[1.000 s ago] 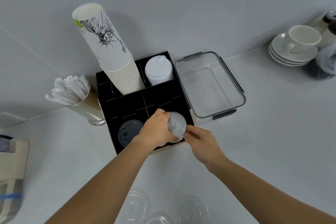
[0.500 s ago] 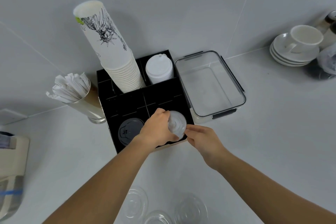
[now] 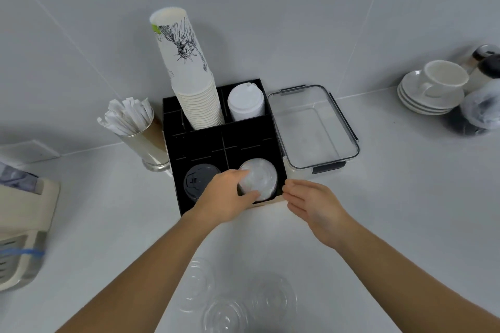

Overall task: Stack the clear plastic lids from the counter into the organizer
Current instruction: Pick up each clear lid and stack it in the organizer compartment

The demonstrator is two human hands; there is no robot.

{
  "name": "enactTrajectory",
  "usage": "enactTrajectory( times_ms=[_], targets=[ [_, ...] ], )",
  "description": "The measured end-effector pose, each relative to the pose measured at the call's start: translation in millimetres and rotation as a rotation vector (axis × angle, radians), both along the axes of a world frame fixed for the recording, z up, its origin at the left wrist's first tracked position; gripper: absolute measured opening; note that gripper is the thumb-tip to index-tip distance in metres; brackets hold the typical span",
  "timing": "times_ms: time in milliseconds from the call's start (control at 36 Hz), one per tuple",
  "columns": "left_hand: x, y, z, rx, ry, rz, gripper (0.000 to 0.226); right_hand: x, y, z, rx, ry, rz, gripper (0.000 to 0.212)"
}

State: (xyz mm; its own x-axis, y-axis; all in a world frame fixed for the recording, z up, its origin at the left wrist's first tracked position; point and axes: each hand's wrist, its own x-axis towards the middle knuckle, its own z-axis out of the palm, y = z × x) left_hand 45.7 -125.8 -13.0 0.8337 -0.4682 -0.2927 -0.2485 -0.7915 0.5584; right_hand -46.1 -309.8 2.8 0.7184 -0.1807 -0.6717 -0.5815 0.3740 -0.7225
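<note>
Organizer (image 3: 200, 143) of black compartments now holds the clear-lid stack (image 3: 258, 178) in its near right cell, left hand (image 3: 226, 197) still grasping it while the right hand (image 3: 311, 204) has let go, open; three lids (image 3: 272, 296) await on the near counter (image 3: 392, 211).

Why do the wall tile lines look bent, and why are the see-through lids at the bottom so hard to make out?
Head view: the wide-angle lens bows straight tile seams, most toward the edges. The clear plastic lids on the counter show only faint rims and glints against the pale grey counter, and are slightly blurred. Lighting is soft and even, with weak shadows. The frosted clear lid stack in the black organizer, touched by the left hand, reads more clearly.
</note>
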Motion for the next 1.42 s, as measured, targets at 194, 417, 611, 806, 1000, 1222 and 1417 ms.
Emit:
enactTrajectory(
  times_ms=[194,417,611,806,1000,1222,1417],
  targets=[
    [-52.7,43.2,8.9,-0.138,0.058,0.169,0.042,-22.7,4.2,15.0,-0.016,-0.038,0.037,0.010],
    [-112.5,69.1,-9.8,-0.190,0.167,0.349,0.033,-52.6,17.1,16.3,-0.083,-0.013,0.110,0.008],
    [-162.8,88.8,-35.9,-0.165,0.272,0.413,0.005,-78.3,24.7,6.2,-0.133,0.063,0.201,0.008],
    [-202.4,86.5,-46.5,-0.281,0.376,0.536,0.013,-99.5,28.7,-13.2,-0.254,0.142,0.308,0.009],
    [-231.3,64.1,-58.0,-0.452,0.585,0.686,0.022,-113.0,26.1,-31.3,-0.366,0.206,0.392,0.012],
    [-248.3,50.7,-65.7,-0.604,0.809,0.845,0.008,-105.1,37.0,-39.5,-0.520,0.209,0.571,0.039],
    [-247.3,34.9,-61.7,-0.668,0.871,0.944,0.015,-101.0,42.8,-42.4,-0.563,0.221,0.606,0.029]
  ],
)
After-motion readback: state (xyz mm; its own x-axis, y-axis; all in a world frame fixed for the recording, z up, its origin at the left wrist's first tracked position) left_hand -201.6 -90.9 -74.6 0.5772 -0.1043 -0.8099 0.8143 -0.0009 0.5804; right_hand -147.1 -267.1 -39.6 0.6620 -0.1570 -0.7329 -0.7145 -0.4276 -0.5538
